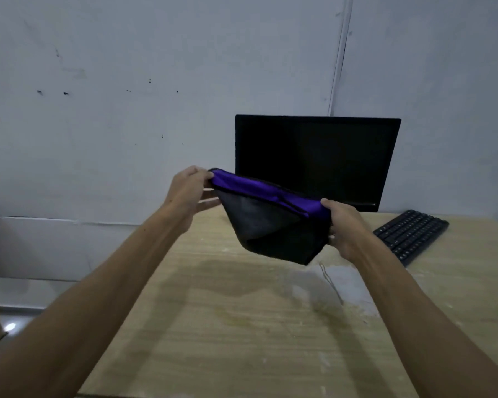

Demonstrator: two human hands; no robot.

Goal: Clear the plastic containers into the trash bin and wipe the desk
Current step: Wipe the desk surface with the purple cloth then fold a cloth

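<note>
I hold a cloth (270,219), purple along its top fold and dark grey to black below, in the air above the wooden desk (242,326). My left hand (189,193) pinches its upper left corner. My right hand (344,228) grips its right edge. The cloth hangs folded between both hands, its lowest corner a little above the desk. No plastic containers or trash bin are in view.
A black monitor (316,159), screen off, stands at the back of the desk against the wall. A black keyboard (411,235) lies at the right. A worn pale patch (337,285) marks the desk surface under the cloth. The floor (12,297) shows at the left.
</note>
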